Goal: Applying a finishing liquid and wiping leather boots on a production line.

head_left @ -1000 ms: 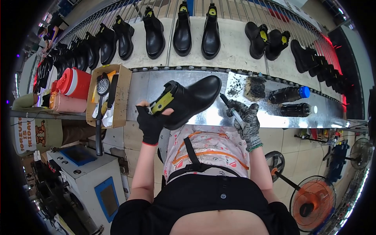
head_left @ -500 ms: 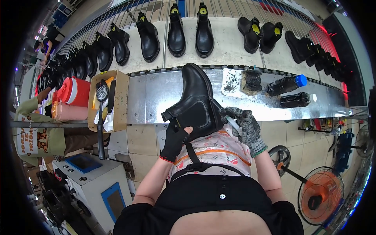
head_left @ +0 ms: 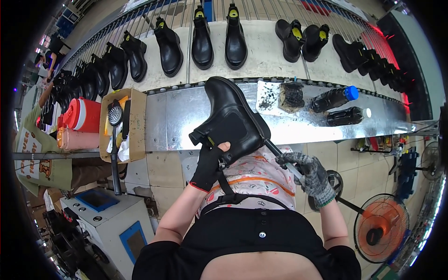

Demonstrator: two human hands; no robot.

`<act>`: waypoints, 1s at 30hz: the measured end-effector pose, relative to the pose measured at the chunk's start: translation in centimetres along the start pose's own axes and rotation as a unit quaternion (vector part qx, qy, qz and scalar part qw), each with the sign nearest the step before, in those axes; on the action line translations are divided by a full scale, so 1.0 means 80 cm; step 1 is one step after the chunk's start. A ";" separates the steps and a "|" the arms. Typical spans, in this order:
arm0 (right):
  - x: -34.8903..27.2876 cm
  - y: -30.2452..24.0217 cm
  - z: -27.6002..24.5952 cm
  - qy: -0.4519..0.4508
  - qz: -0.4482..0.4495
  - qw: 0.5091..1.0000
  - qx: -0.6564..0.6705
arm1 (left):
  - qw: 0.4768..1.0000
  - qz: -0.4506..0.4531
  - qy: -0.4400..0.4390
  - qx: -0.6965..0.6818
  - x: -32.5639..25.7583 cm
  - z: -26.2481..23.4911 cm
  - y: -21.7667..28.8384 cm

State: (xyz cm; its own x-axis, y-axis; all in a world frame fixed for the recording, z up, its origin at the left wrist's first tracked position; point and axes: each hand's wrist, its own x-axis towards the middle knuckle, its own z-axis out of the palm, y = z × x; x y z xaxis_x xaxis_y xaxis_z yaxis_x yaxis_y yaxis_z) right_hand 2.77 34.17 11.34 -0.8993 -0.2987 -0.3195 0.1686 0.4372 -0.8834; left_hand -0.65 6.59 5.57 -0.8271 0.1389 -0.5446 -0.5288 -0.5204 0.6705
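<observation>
A black ankle boot lies tilted on its side above my lap, toe pointing away and sole turned right. My left hand, in a black fingerless glove, is closed around its shaft, thumb pressed on the leather. In a grey knit glove, my right hand grips a slim tool with a pale handle and a long dark front part. The tool's tip meets the sole edge by the heel; its exact kind is not clear.
Past the metal ledge, several black boots stand on a pale conveyor. On the ledge are a stained white sheet, a dark sponge-like block and two dark bottles. Left: a cardboard box with a brush. A fan stands right.
My right hand has moved right and slightly down, with the tool's tip now closer to the heel. The boot has turned a little in my left hand.
</observation>
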 end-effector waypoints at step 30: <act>0.097 0.078 0.016 0.117 -0.124 0.917 -0.361 | 0.879 0.221 0.145 0.397 0.020 -0.054 0.043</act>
State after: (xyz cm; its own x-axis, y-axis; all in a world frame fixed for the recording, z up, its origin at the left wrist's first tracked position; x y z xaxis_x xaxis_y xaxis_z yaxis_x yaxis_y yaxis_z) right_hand -2.61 33.49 2.95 -0.9503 -0.3109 0.0171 -0.2869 0.8531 -0.4357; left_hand -3.01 1.41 4.84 -0.9627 -0.2097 -0.1710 -0.2295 0.2983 0.9265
